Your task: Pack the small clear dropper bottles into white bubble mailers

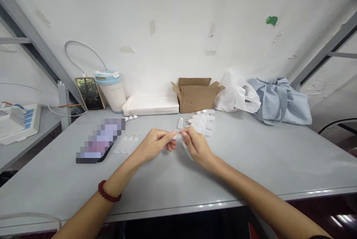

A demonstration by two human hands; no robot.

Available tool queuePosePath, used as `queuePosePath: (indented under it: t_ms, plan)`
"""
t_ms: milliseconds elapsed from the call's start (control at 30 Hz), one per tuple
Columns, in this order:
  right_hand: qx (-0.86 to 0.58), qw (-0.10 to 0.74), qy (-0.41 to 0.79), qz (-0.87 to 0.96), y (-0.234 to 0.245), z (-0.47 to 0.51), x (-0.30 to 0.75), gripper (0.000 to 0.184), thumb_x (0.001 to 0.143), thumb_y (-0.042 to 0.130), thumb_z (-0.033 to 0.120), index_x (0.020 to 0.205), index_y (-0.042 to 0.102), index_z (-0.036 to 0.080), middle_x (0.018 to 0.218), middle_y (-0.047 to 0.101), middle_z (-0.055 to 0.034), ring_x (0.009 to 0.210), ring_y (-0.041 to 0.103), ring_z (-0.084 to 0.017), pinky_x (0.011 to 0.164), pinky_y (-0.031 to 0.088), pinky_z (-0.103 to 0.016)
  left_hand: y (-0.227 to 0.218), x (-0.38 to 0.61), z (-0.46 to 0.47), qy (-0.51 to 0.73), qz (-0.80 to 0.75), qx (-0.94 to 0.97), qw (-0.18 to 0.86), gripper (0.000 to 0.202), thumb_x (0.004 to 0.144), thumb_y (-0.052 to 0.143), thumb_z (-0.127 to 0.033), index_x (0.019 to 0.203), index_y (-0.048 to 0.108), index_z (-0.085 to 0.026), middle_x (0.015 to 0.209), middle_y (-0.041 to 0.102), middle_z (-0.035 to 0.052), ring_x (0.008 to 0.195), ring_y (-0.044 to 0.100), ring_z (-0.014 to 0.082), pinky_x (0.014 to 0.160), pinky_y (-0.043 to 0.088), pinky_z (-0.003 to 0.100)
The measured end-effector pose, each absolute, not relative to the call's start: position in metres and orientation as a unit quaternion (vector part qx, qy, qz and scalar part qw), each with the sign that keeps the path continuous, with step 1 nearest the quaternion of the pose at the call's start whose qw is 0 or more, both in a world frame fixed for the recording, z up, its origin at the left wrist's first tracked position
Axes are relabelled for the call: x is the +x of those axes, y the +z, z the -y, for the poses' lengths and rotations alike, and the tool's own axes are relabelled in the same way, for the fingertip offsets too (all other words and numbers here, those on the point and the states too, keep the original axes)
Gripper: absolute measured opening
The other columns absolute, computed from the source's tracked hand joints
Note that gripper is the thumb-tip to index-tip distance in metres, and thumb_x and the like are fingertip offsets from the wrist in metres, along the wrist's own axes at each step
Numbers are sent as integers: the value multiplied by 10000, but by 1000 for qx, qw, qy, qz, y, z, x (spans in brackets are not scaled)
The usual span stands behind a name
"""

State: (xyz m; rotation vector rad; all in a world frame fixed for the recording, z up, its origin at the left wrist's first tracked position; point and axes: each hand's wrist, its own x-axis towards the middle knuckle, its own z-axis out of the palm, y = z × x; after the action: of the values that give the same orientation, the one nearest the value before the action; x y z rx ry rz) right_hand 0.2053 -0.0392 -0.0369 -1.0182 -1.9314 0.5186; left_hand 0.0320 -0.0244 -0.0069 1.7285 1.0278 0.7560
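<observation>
Left hand (159, 143), right hand (196, 145): both grips are pinching one small, translucent white piece (175, 137) above the smooth grey table (167, 187), presumably for fine control; flat white tags (200, 123) are lying within reach.

1. This looks like a workshop or small factory workstation.
2. A grey, smooth-topped workbench (167, 183) stands along the far white wall (178, 1), which is scuffed and bears torn beige tape scraps (152, 27).
3. Grey metal frames (33, 32) rise at left and right.
4. Small translucent white plastic pieces (205, 123) lie in batches, some just before an open brown cardboard box (198, 98).
5. At left, another grey bench (51, 120) carries a white, blue-trimmed device (19, 129).
</observation>
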Motion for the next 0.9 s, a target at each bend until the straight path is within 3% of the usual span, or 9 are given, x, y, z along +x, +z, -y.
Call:
queuePosePath:
  t_ms: [233,400,500,600,733,900]
  plan:
    - [-424,401,395,710,-35,36,208,243,915,329,390,769,398,208,584,402,51,496,361,-96,473,309,-224,-9,31,27,276,-424,744,437,391,843,467,-426,654,639,-130,624,630,35,620,567,141,587,428,229]
    - [-380,377,589,605,-25,32,210,300,857,418,488,740,375,215,529,338,86,414,252,-62,374,223,-184,-8,30,29,279,-418,781,369,377,866,429,-397,673,623,-138,593,554,-11,555,467,103,529,351,210]
    - [-389,408,616,550,-20,33,207,302,824,473,483,737,398,204,506,320,97,397,217,-48,362,227,-179,-7,31,28,279,-400,792,366,337,859,448,-385,712,633,-145,646,588,-10,610,489,115,567,363,210]
    - [-427,461,547,553,-18,34,206,290,821,483,470,746,431,195,501,372,84,399,314,-64,395,312,-207,-9,33,26,273,-387,804,361,287,835,488,-389,756,644,-161,722,642,-3,687,542,139,634,398,221]
    - [-477,516,343,623,-20,28,214,227,832,494,416,824,483,190,672,525,15,552,468,-105,498,391,-237,-14,32,19,282,-435,793,320,284,826,489,-413,894,648,-186,943,682,34,854,595,184,716,443,253]
    - [-536,540,157,629,-32,15,225,113,845,484,304,874,451,199,828,532,-28,655,488,-128,551,413,-257,-22,1,-4,274,-523,801,97,314,824,470,-296,1067,596,-141,1103,635,97,1044,528,244,898,409,361]
